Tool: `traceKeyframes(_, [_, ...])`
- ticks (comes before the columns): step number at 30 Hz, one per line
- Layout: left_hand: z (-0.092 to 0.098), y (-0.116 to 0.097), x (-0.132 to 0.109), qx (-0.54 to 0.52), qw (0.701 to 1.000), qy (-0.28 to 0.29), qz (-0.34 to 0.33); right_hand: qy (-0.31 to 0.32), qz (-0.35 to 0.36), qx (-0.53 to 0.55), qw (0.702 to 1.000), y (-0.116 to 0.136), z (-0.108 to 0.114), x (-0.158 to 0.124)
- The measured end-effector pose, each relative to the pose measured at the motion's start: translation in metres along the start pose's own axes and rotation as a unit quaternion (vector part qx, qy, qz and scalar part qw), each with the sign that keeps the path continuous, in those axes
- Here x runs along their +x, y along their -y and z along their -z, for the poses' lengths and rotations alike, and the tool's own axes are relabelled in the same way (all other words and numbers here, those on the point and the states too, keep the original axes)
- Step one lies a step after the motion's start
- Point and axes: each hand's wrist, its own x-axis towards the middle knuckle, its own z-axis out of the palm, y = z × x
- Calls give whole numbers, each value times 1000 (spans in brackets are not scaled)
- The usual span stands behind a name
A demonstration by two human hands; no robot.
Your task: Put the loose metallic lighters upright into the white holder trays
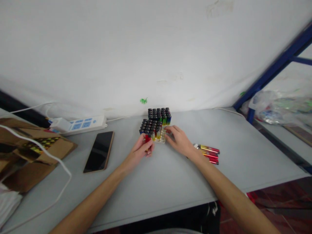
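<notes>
My left hand [142, 147] is closed around a red lighter [147, 138] with a black top, at the near left corner of a block of upright lighters [150, 126]. These stand in a pale tray [159, 140] whose right-hand slots show bare. At the tray's right side is my right hand [179, 139], fingers curved and thumb apart, its fingertips at the rim; nothing shows between them. Behind stands a second block of lighters [159, 114] with black tops and green, blue and yellow bodies. Several red and gold lighters [209, 153] lie flat beside my right forearm.
A phone [99, 152] lies to the left, in front of a white power strip [84, 125]. An opened cardboard box [52, 156] holding more lighters sits at the far left, crossed by a white cable [62, 164]. A blue metal frame [270, 71] and plastic bags [270, 107] are at right.
</notes>
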Motion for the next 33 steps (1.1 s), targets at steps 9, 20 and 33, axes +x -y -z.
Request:
traceKeyframes(9, [7,4,1,246,963,-110,-25,-8,6,9,1000,4,-7,0])
traceKeyframes(20, [5,1,-4,391,905,-162,-49,-18,-5,11,1000,-2,-8,0])
traceKeyframes(33, [5,7,0,274,955,-108,-26,37,6,-24,999,3,-6,-3])
